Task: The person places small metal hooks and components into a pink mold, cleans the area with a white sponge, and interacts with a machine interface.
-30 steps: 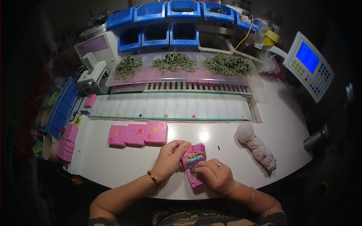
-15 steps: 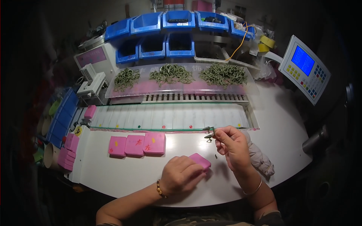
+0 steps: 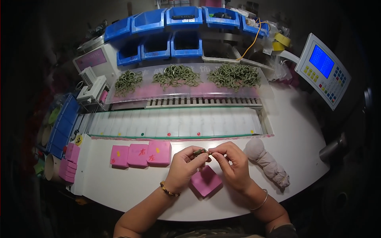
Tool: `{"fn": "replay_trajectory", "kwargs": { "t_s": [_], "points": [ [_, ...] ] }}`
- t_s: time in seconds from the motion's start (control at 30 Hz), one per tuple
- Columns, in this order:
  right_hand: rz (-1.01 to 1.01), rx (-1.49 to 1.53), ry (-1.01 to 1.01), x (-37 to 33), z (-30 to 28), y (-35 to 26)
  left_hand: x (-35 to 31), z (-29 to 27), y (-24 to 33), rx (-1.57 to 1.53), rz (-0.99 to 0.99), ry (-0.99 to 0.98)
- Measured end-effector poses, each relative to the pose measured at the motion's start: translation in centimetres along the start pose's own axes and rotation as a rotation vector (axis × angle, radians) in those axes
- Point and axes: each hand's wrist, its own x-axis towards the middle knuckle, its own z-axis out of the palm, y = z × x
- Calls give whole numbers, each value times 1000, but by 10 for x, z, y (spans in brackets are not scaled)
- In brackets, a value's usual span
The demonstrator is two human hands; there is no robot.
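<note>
Above the near middle of the table my two hands meet at their fingertips. Closed around a small dark-green wax-like piece (image 3: 199, 152) is my left hand (image 3: 181, 169), a beaded bracelet on its wrist. My right hand (image 3: 235, 163) is closed too, its thumb and forefinger pinching the end of that piece. The fingers cover most of it, so its full shape is hidden. Just beneath them a pink square block (image 3: 206, 183) lies flat on the white table, turned cornerwise; neither hand appears to grip it.
Three marked pink blocks (image 3: 138, 155) form a row at left. A rolled grey cloth (image 3: 269, 163) lies right. Beyond, a pale glass-like strip (image 3: 174, 122) crosses the table, below a clear tray (image 3: 190, 90) with heaps of green rings (image 3: 234, 75). Blue bins (image 3: 186, 49) and a keypad screen (image 3: 322, 69) stand behind.
My left hand has left the pink block and risen to take hold of the green piece. My right hand has come left and slightly down to meet it. The block now shows fully turned cornerwise.
</note>
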Motion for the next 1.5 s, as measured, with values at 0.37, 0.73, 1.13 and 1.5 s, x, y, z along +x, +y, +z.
{"fn": "replay_trajectory", "kwargs": {
  "t_s": [0.37,0.73,1.13,1.5],
  "points": [
    [-400,-554,48,1,0,-3,-5,-2,2,85,-6,24],
    [-48,-109,-67,-8,0,3,-9,2,-2,549,323,-12],
    [484,411,-249,-3,-16,6,-1,1,-3,515,612,-37],
    [583,614,-251,-3,-12,0,-3,-4,-5,550,520,-104]
  ]
}}
